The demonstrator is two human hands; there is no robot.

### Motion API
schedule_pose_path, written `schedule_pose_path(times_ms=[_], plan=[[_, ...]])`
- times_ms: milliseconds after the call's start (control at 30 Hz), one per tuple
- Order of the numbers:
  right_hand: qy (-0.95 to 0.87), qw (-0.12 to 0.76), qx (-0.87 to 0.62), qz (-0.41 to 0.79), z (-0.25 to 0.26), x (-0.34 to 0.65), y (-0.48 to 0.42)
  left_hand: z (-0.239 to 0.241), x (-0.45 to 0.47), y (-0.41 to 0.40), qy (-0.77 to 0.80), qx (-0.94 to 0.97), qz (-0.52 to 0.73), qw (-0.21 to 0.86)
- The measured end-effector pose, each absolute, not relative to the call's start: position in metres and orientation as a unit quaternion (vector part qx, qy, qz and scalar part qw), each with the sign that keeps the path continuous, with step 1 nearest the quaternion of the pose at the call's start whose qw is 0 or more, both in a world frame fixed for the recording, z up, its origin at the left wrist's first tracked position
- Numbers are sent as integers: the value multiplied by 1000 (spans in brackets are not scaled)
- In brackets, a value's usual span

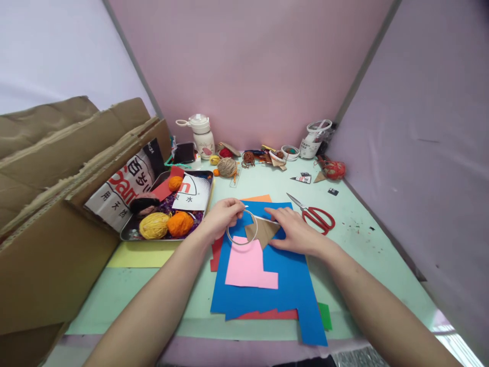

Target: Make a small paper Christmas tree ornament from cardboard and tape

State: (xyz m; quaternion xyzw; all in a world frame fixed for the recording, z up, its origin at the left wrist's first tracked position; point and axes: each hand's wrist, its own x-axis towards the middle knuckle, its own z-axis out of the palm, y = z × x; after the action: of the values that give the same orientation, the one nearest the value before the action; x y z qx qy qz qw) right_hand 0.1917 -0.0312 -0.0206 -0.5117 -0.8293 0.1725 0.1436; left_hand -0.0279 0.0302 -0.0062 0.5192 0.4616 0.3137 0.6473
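Observation:
My left hand (226, 216) is closed in a pinch on a thin pale ring (256, 233), which looks like a narrow roll of tape. Under the ring lies a brown cardboard triangle (263, 232), with a white strip along its upper edge. My right hand (296, 230) grips the triangle's right end, thumb at the lower side and fingers at the upper. Beneath are a pink foam-like sheet (246, 265) with a cut-out shape and a larger blue sheet (286, 285). Scissors with red handles (320, 219) lie just beyond my right hand, blades apart.
A metal tray (153, 240) with yarn balls (154, 226) stands at the left, beside stacked cardboard (46, 265). A white bottle (204, 137), a grey-beige yarn ball (226, 167) and a white cup (308, 148) line the back. Red yarn (333, 169) lies far right.

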Motion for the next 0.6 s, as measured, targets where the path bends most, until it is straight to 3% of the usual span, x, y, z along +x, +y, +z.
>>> schedule_pose_path(times_ms=[167, 400, 600], plan=[[-820, 150, -526, 168, -21, 192, -29, -8, -20, 19, 472, 586, 241, 613], [-750, 267, -538, 277, -12, 192, -32, -3, -8, 3, 425, 650, 197, 598], [-698, 252, -565, 360, -9, 182, -36, -1, 0, -3, 371, 662, 186, 624]])
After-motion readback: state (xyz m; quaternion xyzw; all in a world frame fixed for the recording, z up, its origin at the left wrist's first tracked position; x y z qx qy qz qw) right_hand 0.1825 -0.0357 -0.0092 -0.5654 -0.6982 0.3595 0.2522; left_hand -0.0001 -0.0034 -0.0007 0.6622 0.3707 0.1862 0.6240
